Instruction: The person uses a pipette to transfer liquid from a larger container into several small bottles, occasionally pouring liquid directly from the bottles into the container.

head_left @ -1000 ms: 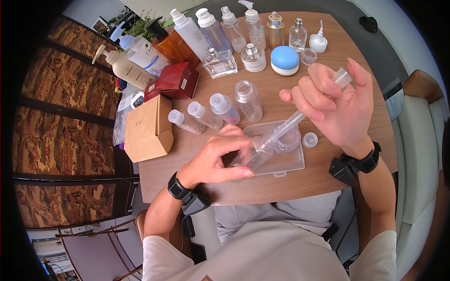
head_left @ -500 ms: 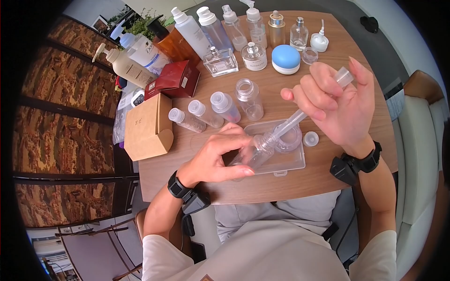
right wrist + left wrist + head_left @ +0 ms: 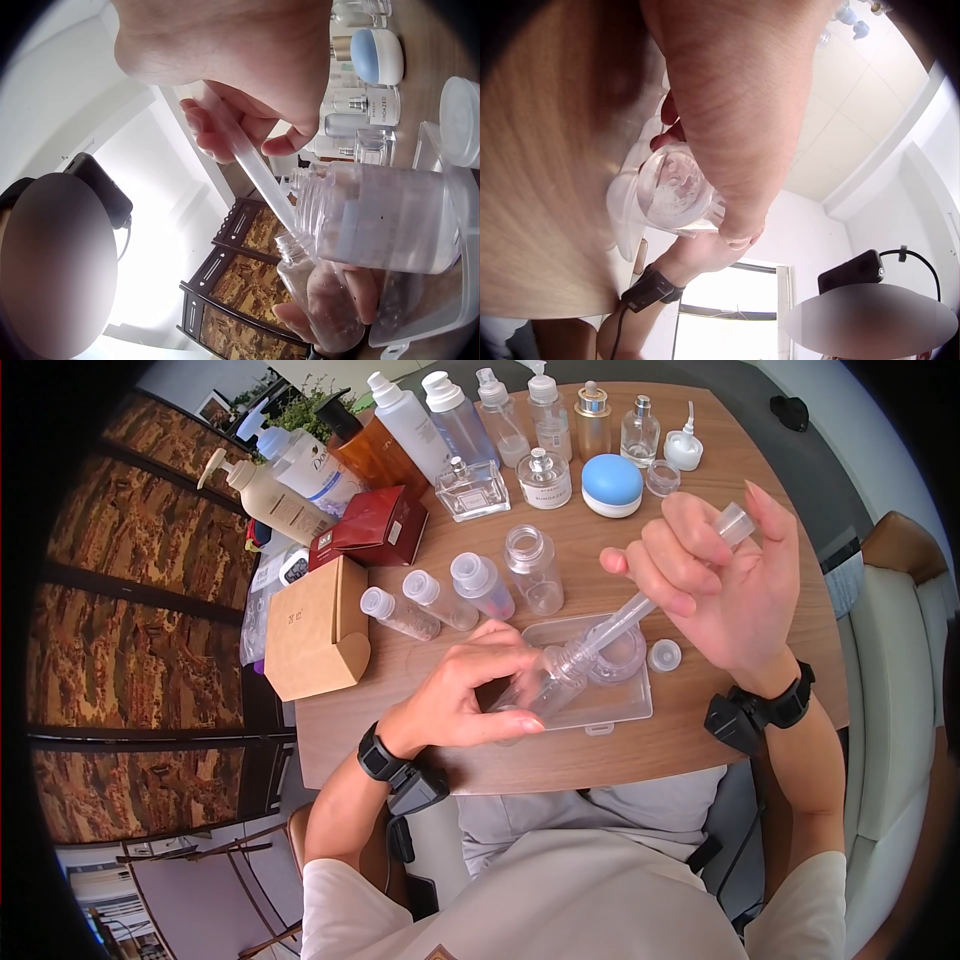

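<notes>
My left hand (image 3: 465,685) grips a small clear bottle (image 3: 540,688) with a threaded neck, thumb on the near side and fingers round the far side. The bottle tilts with its mouth toward the right. In my right hand (image 3: 715,580) is a slim translucent tube (image 3: 622,622), its wide end sticking up past the curled fingers. From there the tube slants down to the bottle's mouth; the right wrist view shows its lower end at the bottle neck. A wider clear jar (image 3: 390,217) with an open threaded neck stands in a clear plastic box (image 3: 630,710), beside the held bottle.
A small clear cap (image 3: 663,655) lies right of the box. Several clear travel bottles (image 3: 483,586) stand beyond the left hand, near a brown carton (image 3: 318,630) and a dark red box (image 3: 375,532). Pump bottles, perfume bottles and a blue-lidded jar (image 3: 612,485) line the far edge.
</notes>
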A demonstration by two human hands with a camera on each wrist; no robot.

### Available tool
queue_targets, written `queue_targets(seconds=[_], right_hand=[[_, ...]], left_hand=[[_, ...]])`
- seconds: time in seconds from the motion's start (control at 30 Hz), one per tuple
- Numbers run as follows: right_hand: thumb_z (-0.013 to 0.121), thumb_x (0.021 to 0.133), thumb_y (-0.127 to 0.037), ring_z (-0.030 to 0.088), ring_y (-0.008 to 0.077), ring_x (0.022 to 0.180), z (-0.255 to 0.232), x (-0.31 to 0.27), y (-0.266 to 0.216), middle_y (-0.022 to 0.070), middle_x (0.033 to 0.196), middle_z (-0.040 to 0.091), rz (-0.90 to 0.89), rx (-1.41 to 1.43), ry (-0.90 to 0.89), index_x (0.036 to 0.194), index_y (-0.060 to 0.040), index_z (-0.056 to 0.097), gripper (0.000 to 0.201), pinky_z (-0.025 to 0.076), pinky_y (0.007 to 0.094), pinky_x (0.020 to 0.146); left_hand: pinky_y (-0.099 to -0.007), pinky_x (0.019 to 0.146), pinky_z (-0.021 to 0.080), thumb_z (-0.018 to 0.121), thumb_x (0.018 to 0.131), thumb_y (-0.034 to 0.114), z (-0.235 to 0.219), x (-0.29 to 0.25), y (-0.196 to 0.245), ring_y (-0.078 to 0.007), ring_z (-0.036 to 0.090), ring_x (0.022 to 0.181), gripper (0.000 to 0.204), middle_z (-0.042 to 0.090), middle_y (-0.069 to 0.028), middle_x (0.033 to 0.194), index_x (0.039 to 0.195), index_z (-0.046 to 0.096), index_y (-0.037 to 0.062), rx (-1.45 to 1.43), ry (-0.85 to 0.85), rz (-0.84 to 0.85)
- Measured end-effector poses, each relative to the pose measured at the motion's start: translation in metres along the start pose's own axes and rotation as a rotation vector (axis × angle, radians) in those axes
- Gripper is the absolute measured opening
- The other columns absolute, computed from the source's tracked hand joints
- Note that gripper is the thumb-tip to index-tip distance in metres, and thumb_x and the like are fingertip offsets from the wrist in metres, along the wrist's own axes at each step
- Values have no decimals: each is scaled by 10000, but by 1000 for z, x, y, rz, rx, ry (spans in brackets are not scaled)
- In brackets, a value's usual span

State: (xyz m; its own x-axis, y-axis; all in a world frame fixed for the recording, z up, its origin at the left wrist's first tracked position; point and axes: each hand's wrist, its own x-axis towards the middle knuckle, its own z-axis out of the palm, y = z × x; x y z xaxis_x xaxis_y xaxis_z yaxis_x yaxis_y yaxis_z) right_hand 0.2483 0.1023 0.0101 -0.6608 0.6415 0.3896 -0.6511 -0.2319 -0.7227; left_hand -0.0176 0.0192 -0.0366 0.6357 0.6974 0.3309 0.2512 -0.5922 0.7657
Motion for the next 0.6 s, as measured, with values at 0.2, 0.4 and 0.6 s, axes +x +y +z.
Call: queue_targets(seconds=[0.2,0.4,0.6], right_hand=[[200,960,-579,403,131,587,0,0,1,-46,588,343,0,6,9,675,-189,291,492,362,368,896],[248,966,-542,388,133,587,2,0,-2,-50,594,327,-2,99,44,682,-189,288,454,360,371,898],[390,982,-382,288,96,520,6,2,-22,-60,570,270,-54,381,183,679,-187,298,372,334,326,879]], left_hand=[[-374,845,394,826,751,303,0,0,-1,-204,534,760,501,629,-7,756,1113,656,1,-10,5,1],[-376,864,393,823,755,304,0,1,0,-204,539,763,499,632,-8,750,1116,657,2,-19,4,-5],[-374,876,390,817,760,294,0,1,1,-201,533,758,470,625,-3,749,1096,657,6,-23,2,-4]])
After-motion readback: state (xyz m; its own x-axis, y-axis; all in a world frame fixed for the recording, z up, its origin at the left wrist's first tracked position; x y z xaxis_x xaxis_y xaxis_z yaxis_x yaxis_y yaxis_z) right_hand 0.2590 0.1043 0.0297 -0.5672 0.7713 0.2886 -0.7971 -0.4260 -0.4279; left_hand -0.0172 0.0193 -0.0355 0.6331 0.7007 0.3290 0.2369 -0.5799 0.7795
